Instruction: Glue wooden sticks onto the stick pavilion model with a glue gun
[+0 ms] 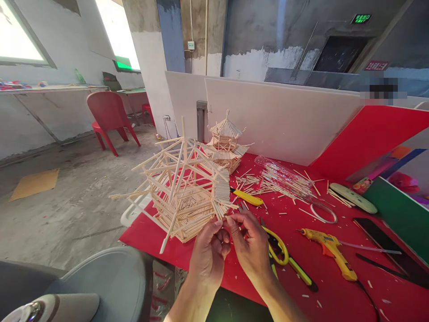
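Observation:
A half-open pavilion model [194,208] of thin wooden sticks stands at the table's near left, with bare rafters and one slatted roof panel [221,190]. At the lower corner of that panel, my left hand [209,246] is closed, thumb and fingertips pinched at a thin wooden stick. Close beside it, my right hand [250,237] also pinches there, its fingertips almost meeting the left ones. My fingers cover most of the stick. Yellow-handled scissors [283,250] lie just right of my right hand, and a yellow utility knife [248,197] lies beyond it.
Behind stands a roofed stick pavilion [226,138]. Loose sticks and a plastic bag of sticks [284,179] cover the red table [335,290] farther back. A yellow glue gun [330,250], a phone [385,241] and a tape ring [331,214] lie right. A grey stool [107,281] stands left.

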`<act>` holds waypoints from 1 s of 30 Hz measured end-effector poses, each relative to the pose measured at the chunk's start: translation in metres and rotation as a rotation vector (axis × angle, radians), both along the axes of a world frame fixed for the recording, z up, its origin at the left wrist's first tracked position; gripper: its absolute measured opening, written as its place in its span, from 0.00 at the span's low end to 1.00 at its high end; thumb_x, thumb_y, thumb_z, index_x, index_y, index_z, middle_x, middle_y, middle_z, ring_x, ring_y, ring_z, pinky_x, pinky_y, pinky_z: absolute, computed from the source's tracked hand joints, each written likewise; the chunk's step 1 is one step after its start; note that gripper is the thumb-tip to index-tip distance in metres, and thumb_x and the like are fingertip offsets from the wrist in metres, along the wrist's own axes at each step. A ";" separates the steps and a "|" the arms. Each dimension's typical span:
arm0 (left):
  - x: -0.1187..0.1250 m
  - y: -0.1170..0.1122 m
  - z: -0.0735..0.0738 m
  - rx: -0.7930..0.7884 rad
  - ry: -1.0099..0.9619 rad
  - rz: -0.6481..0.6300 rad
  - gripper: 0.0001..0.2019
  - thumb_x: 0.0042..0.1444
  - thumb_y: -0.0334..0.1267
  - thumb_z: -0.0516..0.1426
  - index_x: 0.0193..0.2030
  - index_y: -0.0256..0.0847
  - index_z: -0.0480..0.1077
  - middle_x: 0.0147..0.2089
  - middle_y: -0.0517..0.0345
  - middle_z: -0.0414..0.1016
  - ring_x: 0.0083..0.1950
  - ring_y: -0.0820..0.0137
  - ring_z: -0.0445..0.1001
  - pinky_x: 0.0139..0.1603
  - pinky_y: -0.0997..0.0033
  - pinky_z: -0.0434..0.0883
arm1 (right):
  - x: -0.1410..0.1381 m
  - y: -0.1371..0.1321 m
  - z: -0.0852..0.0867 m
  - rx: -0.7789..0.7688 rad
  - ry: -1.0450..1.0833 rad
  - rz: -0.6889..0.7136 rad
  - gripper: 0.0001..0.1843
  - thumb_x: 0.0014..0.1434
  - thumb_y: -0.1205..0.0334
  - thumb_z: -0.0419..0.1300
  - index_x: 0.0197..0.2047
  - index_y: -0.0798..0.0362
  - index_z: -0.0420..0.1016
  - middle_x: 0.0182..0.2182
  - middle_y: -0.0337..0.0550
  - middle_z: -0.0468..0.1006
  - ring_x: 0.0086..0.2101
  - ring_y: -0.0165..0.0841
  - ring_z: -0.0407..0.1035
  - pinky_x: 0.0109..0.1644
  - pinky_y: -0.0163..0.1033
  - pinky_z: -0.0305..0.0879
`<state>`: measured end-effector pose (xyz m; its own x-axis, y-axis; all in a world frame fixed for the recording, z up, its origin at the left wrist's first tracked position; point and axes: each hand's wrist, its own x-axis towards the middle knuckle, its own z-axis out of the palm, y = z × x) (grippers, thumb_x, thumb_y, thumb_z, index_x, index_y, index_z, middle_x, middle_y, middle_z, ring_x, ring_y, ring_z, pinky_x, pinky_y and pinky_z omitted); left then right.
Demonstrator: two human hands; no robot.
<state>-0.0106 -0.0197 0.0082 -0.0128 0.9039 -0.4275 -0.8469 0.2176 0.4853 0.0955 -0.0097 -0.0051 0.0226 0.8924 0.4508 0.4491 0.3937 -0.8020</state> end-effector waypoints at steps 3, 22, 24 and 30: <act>0.003 -0.006 -0.008 0.015 0.036 -0.060 0.11 0.42 0.34 0.70 0.31 0.35 0.75 0.22 0.64 0.67 0.23 0.80 0.63 0.18 0.82 0.56 | 0.008 -0.008 -0.004 0.037 -0.085 0.020 0.06 0.67 0.60 0.55 0.38 0.50 0.72 0.34 0.40 0.75 0.34 0.31 0.70 0.34 0.35 0.65; 0.019 -0.019 -0.036 -0.037 0.263 -0.021 0.20 0.30 0.35 0.75 0.32 0.31 0.79 0.27 0.52 0.79 0.25 0.74 0.75 0.20 0.81 0.67 | 0.094 -0.030 -0.044 -0.113 -0.890 -0.211 0.29 0.59 0.53 0.62 0.61 0.52 0.66 0.45 0.54 0.75 0.44 0.46 0.71 0.41 0.46 0.70; 0.019 -0.020 -0.035 -0.039 0.246 -0.044 0.20 0.30 0.33 0.75 0.33 0.31 0.80 0.28 0.50 0.80 0.27 0.73 0.76 0.22 0.81 0.69 | 0.090 -0.026 -0.043 -0.157 -0.903 -0.194 0.29 0.57 0.57 0.63 0.61 0.51 0.66 0.44 0.53 0.75 0.40 0.44 0.73 0.37 0.42 0.69; 0.017 -0.024 -0.032 -0.004 0.221 -0.058 0.18 0.34 0.33 0.75 0.33 0.32 0.77 0.30 0.52 0.80 0.27 0.74 0.75 0.21 0.81 0.68 | 0.104 -0.006 -0.028 -0.302 -0.868 -0.175 0.30 0.49 0.65 0.66 0.57 0.54 0.71 0.32 0.49 0.78 0.31 0.42 0.75 0.29 0.37 0.63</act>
<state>0.0061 -0.0432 -0.0241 -0.0550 0.9040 -0.4241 -0.7063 0.2650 0.6565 0.1993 -0.0155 -0.0330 -0.0679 0.9901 0.1230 0.9720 0.0934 -0.2154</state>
